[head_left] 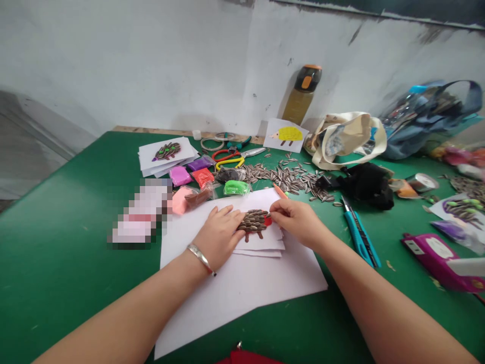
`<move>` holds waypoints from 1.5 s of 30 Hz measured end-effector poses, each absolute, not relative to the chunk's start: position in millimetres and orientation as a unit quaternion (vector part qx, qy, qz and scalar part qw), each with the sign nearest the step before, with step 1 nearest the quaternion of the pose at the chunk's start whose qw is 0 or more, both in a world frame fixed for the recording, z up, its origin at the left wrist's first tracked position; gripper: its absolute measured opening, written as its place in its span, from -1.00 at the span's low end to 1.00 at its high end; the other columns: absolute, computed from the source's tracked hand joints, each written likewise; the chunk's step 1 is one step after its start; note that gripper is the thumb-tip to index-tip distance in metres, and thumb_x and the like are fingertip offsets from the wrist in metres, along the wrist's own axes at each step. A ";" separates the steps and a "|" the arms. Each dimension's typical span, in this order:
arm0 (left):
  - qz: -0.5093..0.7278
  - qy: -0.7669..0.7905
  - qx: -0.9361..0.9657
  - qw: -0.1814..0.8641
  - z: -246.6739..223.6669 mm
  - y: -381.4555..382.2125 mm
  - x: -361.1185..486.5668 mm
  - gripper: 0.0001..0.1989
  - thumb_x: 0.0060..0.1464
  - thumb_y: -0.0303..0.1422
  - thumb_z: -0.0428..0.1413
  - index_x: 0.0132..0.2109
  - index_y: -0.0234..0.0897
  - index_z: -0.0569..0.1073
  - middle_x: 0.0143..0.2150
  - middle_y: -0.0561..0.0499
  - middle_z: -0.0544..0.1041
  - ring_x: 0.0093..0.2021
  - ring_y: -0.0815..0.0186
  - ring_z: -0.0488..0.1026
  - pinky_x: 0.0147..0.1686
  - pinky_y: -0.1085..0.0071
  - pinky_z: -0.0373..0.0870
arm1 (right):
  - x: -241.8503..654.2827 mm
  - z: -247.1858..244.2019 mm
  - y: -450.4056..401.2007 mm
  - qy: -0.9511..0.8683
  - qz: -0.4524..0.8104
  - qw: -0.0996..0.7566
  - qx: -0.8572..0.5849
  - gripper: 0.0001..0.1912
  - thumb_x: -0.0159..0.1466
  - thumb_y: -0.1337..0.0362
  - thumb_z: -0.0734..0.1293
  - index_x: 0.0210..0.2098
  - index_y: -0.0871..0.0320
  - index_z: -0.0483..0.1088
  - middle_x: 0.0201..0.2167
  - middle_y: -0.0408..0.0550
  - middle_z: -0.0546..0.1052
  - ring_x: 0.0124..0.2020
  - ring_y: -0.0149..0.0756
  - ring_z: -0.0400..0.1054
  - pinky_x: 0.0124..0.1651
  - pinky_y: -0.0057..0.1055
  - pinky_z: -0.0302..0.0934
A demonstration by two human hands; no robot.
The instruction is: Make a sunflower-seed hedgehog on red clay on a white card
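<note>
A hedgehog picture (pixel 254 221) lies in front of me on small white cards (pixel 261 243). Its body is covered with striped sunflower seeds, the head is red and the short legs are brown. My left hand (pixel 220 233) rests flat on the paper, fingers stretched, their tips at the left edge of the seed body. At the red head, my right hand (pixel 297 218) has thumb and forefinger pinched together; whatever is between them is too small to make out. Beneath everything is a large white sheet (pixel 227 293). An orange pencil-like stick (pixel 280 191) lies just beyond the right hand.
Loose sunflower seeds (pixel 290 177) spread behind the cards, beside clay packets (pixel 237 188) and scissors (pixel 235 157). At right lie a teal utility knife (pixel 361 237) and a magenta device (pixel 443 258). A bottle (pixel 303 93), cloth bag (pixel 346 136) and yellow hedgehog drawing (pixel 288 135) stand along the wall.
</note>
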State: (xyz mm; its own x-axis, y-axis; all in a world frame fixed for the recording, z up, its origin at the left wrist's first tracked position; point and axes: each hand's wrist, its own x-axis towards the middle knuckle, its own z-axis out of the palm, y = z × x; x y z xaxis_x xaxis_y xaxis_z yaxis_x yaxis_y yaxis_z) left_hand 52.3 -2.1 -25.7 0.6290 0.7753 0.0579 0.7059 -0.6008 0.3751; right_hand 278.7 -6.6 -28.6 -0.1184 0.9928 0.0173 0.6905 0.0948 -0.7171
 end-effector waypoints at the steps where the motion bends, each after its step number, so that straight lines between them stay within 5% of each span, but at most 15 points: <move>1: 0.107 0.417 0.888 0.162 -25.7 -2.0 52.5 -0.70 0.20 -0.41 -0.03 0.07 -0.22 0.34 0.05 -0.07 0.47 0.18 0.04 0.24 0.15 -0.02 0.11 | 277.8 -28.5 -6.5 -0.691 0.280 0.257 -0.615 -0.84 0.18 0.32 0.20 -0.43 0.07 0.41 -0.64 -0.21 0.39 -0.53 -0.30 0.36 -0.41 -0.41 0.16; 9: 0.105 0.423 0.885 0.166 -28.0 -2.4 51.1 -0.66 0.19 -0.41 -0.03 0.11 -0.23 0.33 0.11 -0.10 0.44 0.20 0.03 0.22 0.18 -0.07 0.07 | 269.6 -28.6 -8.2 -0.688 0.240 0.265 -0.632 -0.81 0.16 0.34 0.20 -0.50 0.07 0.42 -0.56 -0.13 0.50 -0.42 -0.22 0.42 -0.41 -0.42 0.11; 15: 0.105 0.421 0.885 0.170 -26.2 -2.9 51.1 -0.66 0.19 -0.42 -0.02 0.10 -0.23 0.34 0.10 -0.09 0.44 0.21 0.03 0.22 0.18 -0.07 0.07 | 272.8 -28.9 -9.6 -0.717 0.210 0.230 -0.624 -0.78 0.16 0.35 0.20 -0.38 0.05 0.49 -0.54 -0.15 0.53 -0.55 -0.31 0.35 -0.46 -0.42 0.12; 24: 0.107 0.411 0.891 0.160 -25.6 -2.3 51.0 -0.71 0.20 -0.41 -0.03 0.06 -0.23 0.37 0.07 -0.11 0.46 0.17 0.04 0.25 0.15 -0.07 0.12 | 279.2 -26.5 -9.7 -0.818 0.119 0.198 -0.527 -0.70 0.28 0.39 0.13 -0.31 0.09 0.49 -0.36 -0.04 0.53 -0.32 -0.24 0.41 -0.13 -0.28 0.27; 31: 0.111 0.419 0.886 0.166 -25.3 -3.3 51.6 -0.68 0.20 -0.40 -0.03 0.10 -0.20 0.34 0.08 -0.08 0.46 0.20 0.04 0.23 0.17 -0.08 0.10 | 278.8 -28.4 -6.8 -0.829 0.078 0.201 -0.516 -0.70 0.28 0.41 0.14 -0.35 0.09 0.49 -0.46 -0.06 0.46 -0.28 -0.22 0.41 -0.01 -0.16 0.28; 45: 0.103 0.418 0.888 0.159 -27.5 -1.4 51.5 -0.70 0.20 -0.39 -0.04 0.07 -0.25 0.34 0.08 -0.11 0.45 0.18 0.03 0.23 0.15 -0.05 0.10 | 276.4 -34.8 -2.2 -0.827 0.093 0.222 -0.508 -0.74 0.26 0.43 0.17 -0.41 0.13 0.46 -0.49 -0.11 0.43 -0.36 -0.28 0.38 0.30 0.03 -0.04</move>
State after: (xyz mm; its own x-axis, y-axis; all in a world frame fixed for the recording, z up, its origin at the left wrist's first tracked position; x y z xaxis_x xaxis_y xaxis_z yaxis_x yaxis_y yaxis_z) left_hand 51.5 -1.4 -27.5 0.6284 0.7763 0.0500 0.7104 -0.5989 0.3695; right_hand 276.4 -2.2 -34.8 -0.3851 0.8816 0.2729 0.7995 0.4664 -0.3786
